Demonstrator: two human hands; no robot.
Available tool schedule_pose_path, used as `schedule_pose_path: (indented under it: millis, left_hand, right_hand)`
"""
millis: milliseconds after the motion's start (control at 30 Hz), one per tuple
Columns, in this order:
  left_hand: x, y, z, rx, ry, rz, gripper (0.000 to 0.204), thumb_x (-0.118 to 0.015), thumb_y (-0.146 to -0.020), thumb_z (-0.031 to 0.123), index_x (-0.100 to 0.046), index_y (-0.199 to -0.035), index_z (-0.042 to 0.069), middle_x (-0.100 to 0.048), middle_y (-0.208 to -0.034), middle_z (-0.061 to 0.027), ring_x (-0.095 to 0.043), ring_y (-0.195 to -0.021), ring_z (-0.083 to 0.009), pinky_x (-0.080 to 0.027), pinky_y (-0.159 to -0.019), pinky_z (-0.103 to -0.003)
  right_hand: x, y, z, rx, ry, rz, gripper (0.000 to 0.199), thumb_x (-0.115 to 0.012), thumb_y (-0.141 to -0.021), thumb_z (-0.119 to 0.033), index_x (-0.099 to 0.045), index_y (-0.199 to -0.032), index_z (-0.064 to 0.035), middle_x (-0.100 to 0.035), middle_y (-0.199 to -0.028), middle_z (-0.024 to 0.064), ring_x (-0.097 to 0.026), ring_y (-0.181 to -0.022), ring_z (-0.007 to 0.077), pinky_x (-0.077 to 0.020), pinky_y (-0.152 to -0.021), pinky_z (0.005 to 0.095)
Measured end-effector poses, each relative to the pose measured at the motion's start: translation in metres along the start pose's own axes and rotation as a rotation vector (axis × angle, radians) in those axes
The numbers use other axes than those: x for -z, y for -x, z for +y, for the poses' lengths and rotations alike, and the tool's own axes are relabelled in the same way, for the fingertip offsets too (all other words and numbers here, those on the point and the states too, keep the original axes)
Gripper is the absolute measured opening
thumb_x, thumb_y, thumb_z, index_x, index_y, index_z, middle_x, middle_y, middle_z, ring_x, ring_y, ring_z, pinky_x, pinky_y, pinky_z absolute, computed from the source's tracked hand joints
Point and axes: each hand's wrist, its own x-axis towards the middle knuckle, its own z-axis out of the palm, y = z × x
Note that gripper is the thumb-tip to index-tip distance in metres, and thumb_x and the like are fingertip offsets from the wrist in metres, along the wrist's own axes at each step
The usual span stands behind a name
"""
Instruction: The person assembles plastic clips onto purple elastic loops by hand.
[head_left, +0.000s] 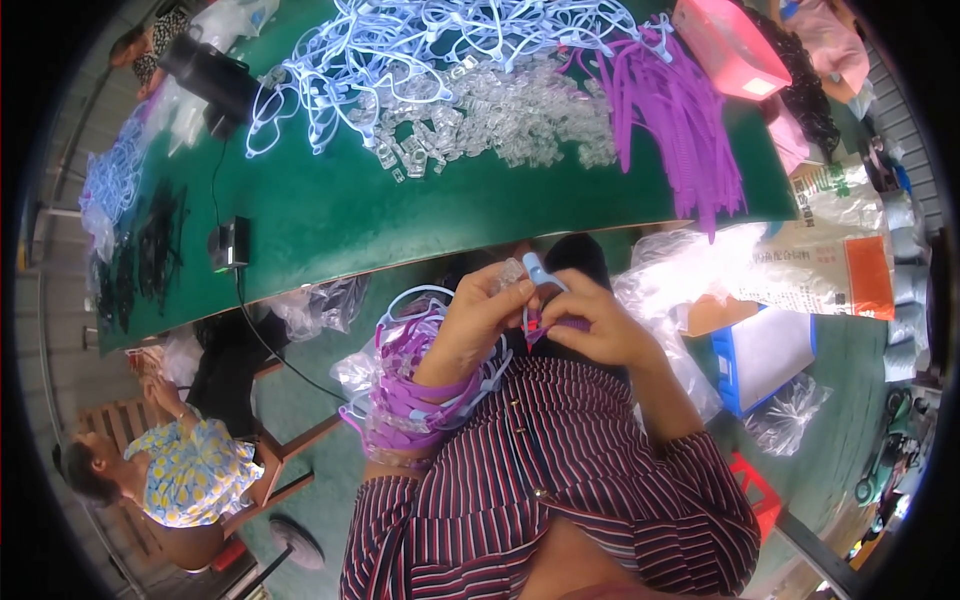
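1. Nearest to us, we see our own striped shirt (560, 470) filling the lower middle of the view.
2. Our left hand (478, 318) rises from it, its fingers (505, 290) closed on a small clear plastic clip (510, 272). A thick stack of purple and pale blue plastic loops (405, 385) hangs around that forearm.
3. Our right hand (595, 318) sits just beside the left, fingers pinched narrow on a pale blue plastic piece (537, 270) with a purple strap (565, 325) under it. The two hands meet just below the near edge of the green worktop (330, 215).
4. To the right lie crinkled clear bags (655, 275) and a blue box (765, 355).
5. On the worktop, a heap of clear clips (500, 110) lies in the middle, with purple straps (680, 110) draping over the right part of the near edge.
6. Pale blue loops (400, 50) pile toward the far edge, and a pink box (730, 45) sits at the far right corner.
7. Another person in a yellow patterned top (190, 470) sits off the left end.
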Motion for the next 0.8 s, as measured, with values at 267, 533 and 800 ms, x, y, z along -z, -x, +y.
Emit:
schedule_pose_path:
  millis: [267,533,800]
  left_hand:
    - [-0.009,0.008,-0.002,-0.122,-0.206,0.115,0.013,-0.059,-0.085,0.012,-0.061,-0.09,0.0,-0.061,-0.075,-0.0022,-0.052,-0.061,-0.0049,-0.04,-0.055,-0.017]
    - [-0.017,0.01,-0.008,-0.223,-0.25,0.191,0.016,-0.06,-0.084,0.01,-0.059,-0.095,-0.002,-0.06,-0.074,-0.0021,-0.054,-0.065,-0.0061,-0.041,-0.058,-0.019]
    - [-0.021,0.006,-0.01,-0.247,-0.292,0.209,0.013,-0.059,-0.085,0.008,-0.058,-0.094,-0.001,-0.06,-0.073,-0.0004,-0.054,-0.064,-0.0047,-0.042,-0.057,-0.018]
  right_hand:
    - [-0.003,-0.007,-0.025,-0.079,0.394,0.504,0.015,-0.066,-0.071,0.0,-0.06,-0.085,-0.0033,-0.057,-0.077,0.0071,-0.057,-0.059,0.0191,-0.0447,-0.05,0.0286]
    - [-0.007,-0.008,-0.017,0.153,0.682,0.462,0.019,-0.066,-0.067,-0.001,-0.061,-0.085,-0.0037,-0.056,-0.075,0.0055,-0.057,-0.059,0.0211,-0.0447,-0.049,0.03]
    - [-0.011,-0.013,-0.019,0.135,0.663,0.401,0.019,-0.064,-0.068,-0.001,-0.06,-0.086,-0.0023,-0.055,-0.078,0.0067,-0.057,-0.061,0.0213,-0.0448,-0.052,0.0308]
